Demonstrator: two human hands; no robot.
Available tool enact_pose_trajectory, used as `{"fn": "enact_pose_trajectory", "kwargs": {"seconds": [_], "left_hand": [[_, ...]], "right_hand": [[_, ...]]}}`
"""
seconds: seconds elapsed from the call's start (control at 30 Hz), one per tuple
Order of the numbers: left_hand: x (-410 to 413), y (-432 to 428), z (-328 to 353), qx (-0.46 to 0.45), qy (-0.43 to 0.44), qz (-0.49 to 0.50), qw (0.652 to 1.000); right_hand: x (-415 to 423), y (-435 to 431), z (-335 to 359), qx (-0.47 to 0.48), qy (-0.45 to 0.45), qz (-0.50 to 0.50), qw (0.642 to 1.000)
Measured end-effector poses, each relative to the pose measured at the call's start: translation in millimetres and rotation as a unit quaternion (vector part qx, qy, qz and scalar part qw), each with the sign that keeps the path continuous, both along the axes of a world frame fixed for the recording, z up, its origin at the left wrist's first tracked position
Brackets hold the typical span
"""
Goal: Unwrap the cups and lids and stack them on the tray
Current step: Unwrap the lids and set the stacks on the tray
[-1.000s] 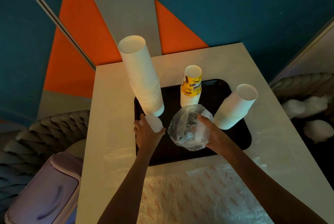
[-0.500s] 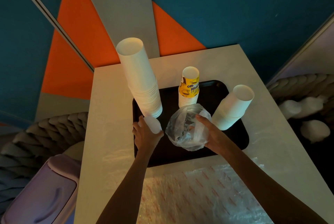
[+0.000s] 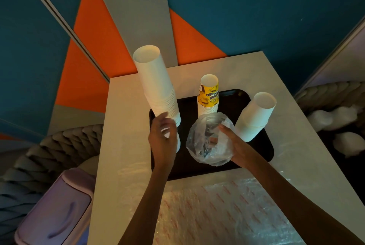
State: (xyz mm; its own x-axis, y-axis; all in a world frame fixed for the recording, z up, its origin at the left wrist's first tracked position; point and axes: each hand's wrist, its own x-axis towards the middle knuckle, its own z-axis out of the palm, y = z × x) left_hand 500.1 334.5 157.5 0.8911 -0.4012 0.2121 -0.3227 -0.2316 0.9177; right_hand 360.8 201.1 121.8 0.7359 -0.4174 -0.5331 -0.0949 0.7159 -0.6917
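Plastic wrap, clear and crumpled, sits over the black tray, gripped by the right hand. Left hand is blurred beside the tall white cup stack; whether it holds anything is unclear.

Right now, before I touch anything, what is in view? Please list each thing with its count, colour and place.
tall stack: one, white cups, left side of the tray
yellow stack: one, yellow print on top and white below, far middle of the tray
short stack: one, white cups, right side of the tray
white thing: one, small, on the tray beside the left hand, mostly hidden
bag: one, clear plastic, over the middle of the tray
tray: one, black, on the table
wrap: one, clear with red print, near end of the table
table: one, white
bin: one, lilac, lower left
cushion: one, grey and braided, left of the table
left hand: blurred, by the tall stack's base
right hand: holds the bag
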Motion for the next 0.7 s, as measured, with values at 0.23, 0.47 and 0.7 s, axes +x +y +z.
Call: {"fn": "enact_pose_trajectory", "kwargs": {"seconds": [0.23,0.47,0.7], "left_hand": [[-55,-18,14,0.035,0.084,-0.232,0.969],[-79,-27,8,0.038,0.158,-0.22,0.962],[-91,-29,4,0.062,0.151,-0.212,0.963]], "right_hand": [[-13,1,9,-0.013,-0.038,0.017,0.999],[-23,8,15,0.073,-0.01,-0.096,0.993],[-37,13,17,-0.017,-0.008,-0.094,0.995]]}}
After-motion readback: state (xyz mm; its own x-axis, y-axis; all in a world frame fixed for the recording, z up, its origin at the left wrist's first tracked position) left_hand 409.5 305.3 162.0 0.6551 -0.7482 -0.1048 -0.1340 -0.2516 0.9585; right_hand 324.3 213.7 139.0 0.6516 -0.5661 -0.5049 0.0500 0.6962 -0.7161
